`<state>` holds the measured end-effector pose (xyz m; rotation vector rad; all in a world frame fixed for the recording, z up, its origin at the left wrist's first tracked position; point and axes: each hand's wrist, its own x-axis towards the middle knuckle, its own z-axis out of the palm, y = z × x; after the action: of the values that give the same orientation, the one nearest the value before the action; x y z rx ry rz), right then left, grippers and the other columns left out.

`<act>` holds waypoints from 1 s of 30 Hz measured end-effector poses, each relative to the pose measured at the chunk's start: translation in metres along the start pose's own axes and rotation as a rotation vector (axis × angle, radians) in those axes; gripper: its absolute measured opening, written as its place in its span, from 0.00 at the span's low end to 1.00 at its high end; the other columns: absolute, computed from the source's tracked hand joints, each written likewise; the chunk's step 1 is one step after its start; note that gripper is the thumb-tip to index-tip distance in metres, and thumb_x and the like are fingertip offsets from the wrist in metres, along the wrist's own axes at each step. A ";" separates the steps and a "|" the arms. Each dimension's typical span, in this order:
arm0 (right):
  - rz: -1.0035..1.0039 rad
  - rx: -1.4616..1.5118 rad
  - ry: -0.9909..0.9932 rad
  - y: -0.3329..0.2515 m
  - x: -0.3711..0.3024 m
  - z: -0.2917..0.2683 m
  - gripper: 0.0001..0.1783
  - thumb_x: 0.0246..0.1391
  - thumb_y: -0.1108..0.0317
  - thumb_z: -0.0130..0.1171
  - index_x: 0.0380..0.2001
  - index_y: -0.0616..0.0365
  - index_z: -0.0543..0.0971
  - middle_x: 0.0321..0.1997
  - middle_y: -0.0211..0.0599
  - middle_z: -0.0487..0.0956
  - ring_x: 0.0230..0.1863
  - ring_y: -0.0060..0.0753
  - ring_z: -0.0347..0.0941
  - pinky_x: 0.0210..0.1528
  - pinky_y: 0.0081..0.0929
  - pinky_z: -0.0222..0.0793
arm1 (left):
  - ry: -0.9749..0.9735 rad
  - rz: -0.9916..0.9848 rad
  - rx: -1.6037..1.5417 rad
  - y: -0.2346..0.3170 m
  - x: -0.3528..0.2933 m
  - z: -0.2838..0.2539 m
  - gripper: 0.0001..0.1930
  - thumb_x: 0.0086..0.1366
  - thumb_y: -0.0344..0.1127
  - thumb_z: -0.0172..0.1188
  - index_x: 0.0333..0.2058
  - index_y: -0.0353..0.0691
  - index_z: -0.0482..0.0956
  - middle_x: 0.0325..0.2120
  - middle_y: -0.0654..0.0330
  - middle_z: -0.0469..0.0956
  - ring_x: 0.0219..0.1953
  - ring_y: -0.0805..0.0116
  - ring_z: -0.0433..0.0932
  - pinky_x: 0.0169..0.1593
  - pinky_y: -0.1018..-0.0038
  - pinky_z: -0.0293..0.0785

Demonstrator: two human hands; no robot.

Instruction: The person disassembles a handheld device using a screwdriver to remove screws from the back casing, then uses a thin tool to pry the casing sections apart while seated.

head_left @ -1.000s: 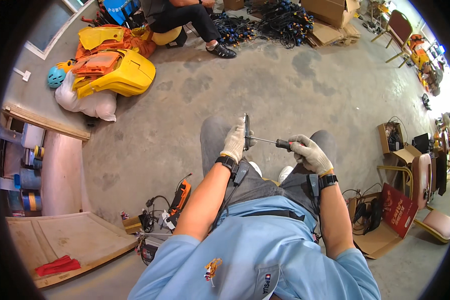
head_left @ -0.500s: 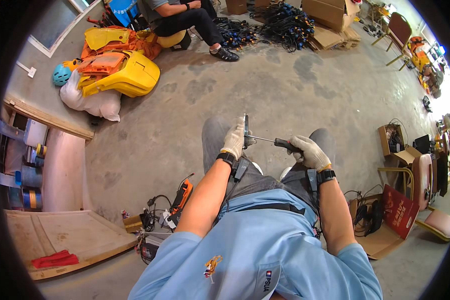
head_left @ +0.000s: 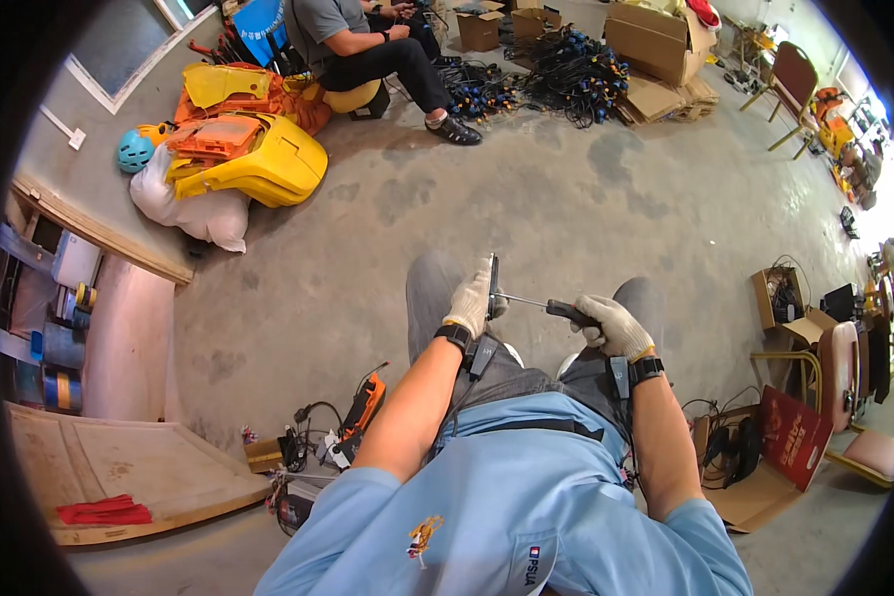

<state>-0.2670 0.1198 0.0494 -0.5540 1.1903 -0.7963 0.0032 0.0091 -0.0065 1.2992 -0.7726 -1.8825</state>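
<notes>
Both my hands wear pale knit work gloves, held out over my lap between my knees. My left hand (head_left: 469,303) is closed on a thin, dark flat piece (head_left: 494,283), seen nearly edge-on and standing upright, so its kind is unclear. In my right hand (head_left: 614,326) I grip a screwdriver (head_left: 570,313) by its black handle. Its metal shaft points left, level, and its end reaches the side of the dark piece. Whether the tip sits in a screw is too small to see.
A person (head_left: 368,50) sits far ahead beside tangled black cables (head_left: 576,74). Yellow and orange plastic shells (head_left: 268,164) lie at the far left. A wooden board (head_left: 159,467) with red cloth is near left, an orange tool (head_left: 365,402) by my left arm, an open carton (head_left: 765,497) near right.
The view has tipped up slightly, so the room and my hands appear lower and more of the seated person shows. Both hands keep their grips, and the screwdriver still meets the dark piece.
</notes>
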 end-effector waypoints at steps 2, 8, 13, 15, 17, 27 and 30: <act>-0.010 -0.003 0.000 0.002 0.002 -0.006 0.16 0.69 0.54 0.56 0.44 0.56 0.76 0.30 0.34 0.79 0.17 0.14 0.61 0.16 0.15 0.56 | 0.040 0.014 0.033 0.000 -0.005 0.004 0.30 0.71 0.68 0.54 0.33 0.42 0.77 0.19 0.59 0.78 0.17 0.68 0.77 0.22 0.72 0.76; -0.016 -0.012 -0.067 0.003 0.000 -0.004 0.18 0.70 0.53 0.55 0.47 0.58 0.77 0.31 0.34 0.79 0.17 0.15 0.60 0.16 0.16 0.55 | 0.020 -0.004 0.143 -0.003 -0.005 -0.007 0.34 0.68 0.73 0.53 0.27 0.42 0.75 0.17 0.58 0.76 0.14 0.68 0.74 0.20 0.70 0.73; -0.014 -0.005 -0.060 0.002 -0.003 -0.005 0.18 0.70 0.54 0.54 0.46 0.59 0.77 0.30 0.33 0.78 0.17 0.16 0.60 0.16 0.17 0.55 | 0.013 -0.028 0.127 0.000 -0.010 0.000 0.37 0.67 0.74 0.53 0.28 0.39 0.79 0.17 0.59 0.77 0.14 0.68 0.74 0.20 0.71 0.72; 0.012 -0.011 -0.061 0.002 0.000 -0.005 0.16 0.69 0.56 0.55 0.44 0.59 0.78 0.30 0.33 0.79 0.17 0.16 0.60 0.16 0.17 0.55 | 0.000 -0.037 0.127 -0.001 -0.010 -0.001 0.38 0.67 0.75 0.52 0.29 0.38 0.80 0.17 0.59 0.77 0.15 0.68 0.75 0.21 0.72 0.73; -0.003 -0.026 -0.036 0.002 -0.001 -0.006 0.15 0.69 0.56 0.55 0.43 0.58 0.78 0.30 0.33 0.79 0.17 0.16 0.61 0.16 0.17 0.55 | 0.021 0.037 0.202 0.005 -0.016 0.003 0.40 0.67 0.76 0.51 0.29 0.36 0.81 0.17 0.59 0.78 0.16 0.69 0.76 0.23 0.72 0.74; -0.060 -0.019 -0.013 0.007 -0.002 -0.003 0.15 0.68 0.55 0.57 0.43 0.56 0.79 0.30 0.32 0.79 0.18 0.16 0.62 0.17 0.17 0.56 | -0.014 0.012 0.281 0.015 -0.020 -0.001 0.40 0.70 0.72 0.51 0.30 0.32 0.80 0.19 0.56 0.79 0.18 0.66 0.79 0.25 0.71 0.79; -0.046 -0.011 -0.005 0.007 -0.002 -0.005 0.16 0.68 0.54 0.58 0.44 0.56 0.79 0.30 0.33 0.79 0.18 0.16 0.61 0.17 0.17 0.56 | 0.043 0.000 0.219 0.013 -0.018 0.004 0.40 0.71 0.72 0.50 0.30 0.32 0.80 0.18 0.55 0.79 0.17 0.65 0.79 0.25 0.71 0.79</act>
<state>-0.2702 0.1255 0.0436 -0.5935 1.1811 -0.8278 0.0065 0.0170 0.0149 1.4675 -0.9772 -1.8031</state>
